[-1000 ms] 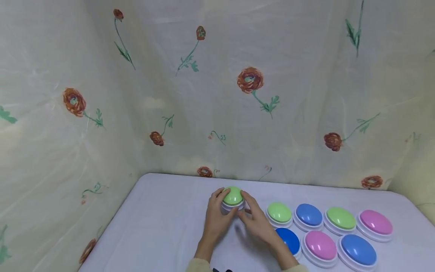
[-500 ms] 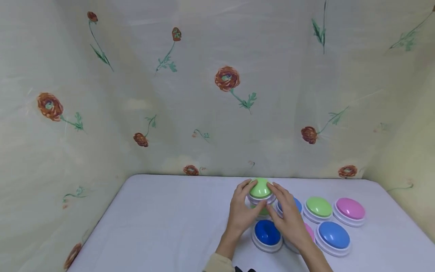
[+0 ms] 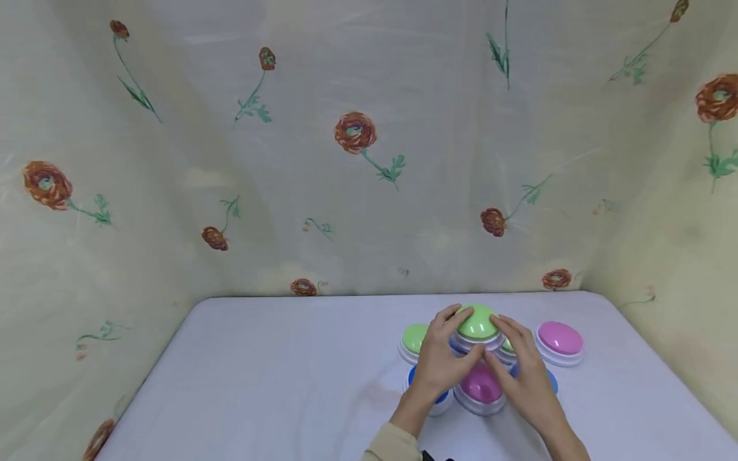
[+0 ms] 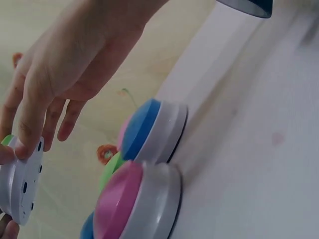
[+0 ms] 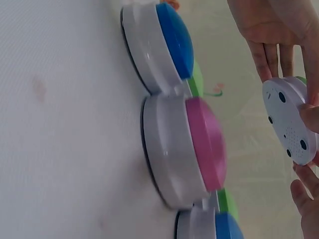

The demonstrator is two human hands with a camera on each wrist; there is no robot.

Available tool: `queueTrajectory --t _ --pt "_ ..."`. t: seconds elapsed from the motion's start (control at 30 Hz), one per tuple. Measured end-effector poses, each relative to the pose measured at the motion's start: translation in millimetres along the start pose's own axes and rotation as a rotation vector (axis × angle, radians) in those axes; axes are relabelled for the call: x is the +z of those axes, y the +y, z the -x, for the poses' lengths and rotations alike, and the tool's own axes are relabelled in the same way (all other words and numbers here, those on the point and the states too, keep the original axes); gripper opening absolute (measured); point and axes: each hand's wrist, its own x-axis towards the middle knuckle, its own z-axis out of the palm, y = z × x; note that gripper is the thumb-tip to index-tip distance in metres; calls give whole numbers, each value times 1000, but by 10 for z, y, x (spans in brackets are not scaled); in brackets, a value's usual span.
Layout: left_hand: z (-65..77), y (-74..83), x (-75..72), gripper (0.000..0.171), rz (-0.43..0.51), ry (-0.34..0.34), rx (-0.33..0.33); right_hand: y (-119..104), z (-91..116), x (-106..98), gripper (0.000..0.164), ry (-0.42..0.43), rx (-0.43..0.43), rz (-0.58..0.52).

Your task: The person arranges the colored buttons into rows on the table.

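Note:
Both hands hold a green-domed push button [image 3: 477, 322] with a white round base, raised above the other buttons. The left hand [image 3: 442, 358] grips its left side and the right hand [image 3: 521, 368] its right, thumbs low near the front of the base. In the right wrist view the button's white underside [image 5: 286, 119] shows dark round feet and small holes. Just below the hands is a pink push button [image 3: 481, 384]. A dark blue push button [image 3: 442, 397] is partly covered by the left hand, and a lighter blue one [image 3: 550, 379] by the right.
A green push button [image 3: 414, 338] stands at the row's left and a pink one [image 3: 560, 338] at its right. Between them, a blue and another green button [image 3: 507, 349] are mostly hidden. Flower-patterned cloth [image 3: 346, 211] rises behind the white table [image 3: 277, 378].
Both hands have carried the green push button rightward, from left of the other buttons to above them. The head view has turned right. The other buttons appear to stay in their two rows.

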Motion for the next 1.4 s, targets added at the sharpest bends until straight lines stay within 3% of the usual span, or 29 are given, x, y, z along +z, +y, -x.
queueTrajectory --t 0.27,0.43,0.67,0.9,1.03,1.4 --pt "-9 150 285 59 -59 -45 85 177 144 -221 71 103 -60 11" --pt "-1 256 464 59 -101 -82 100 271 211 -368 68 153 -85 25" --pt "15 404 744 59 -128 -153 129 440 372 -599 66 178 -12 49" --pt "31 512 989 60 -195 -191 214 582 570 -783 60 208 50 27" --pt "38 522 1076 59 -212 -193 247 627 641 -808 59 222 91 35" --pt "33 561 1261 60 -277 -211 247 764 738 -862 58 214 183 11"
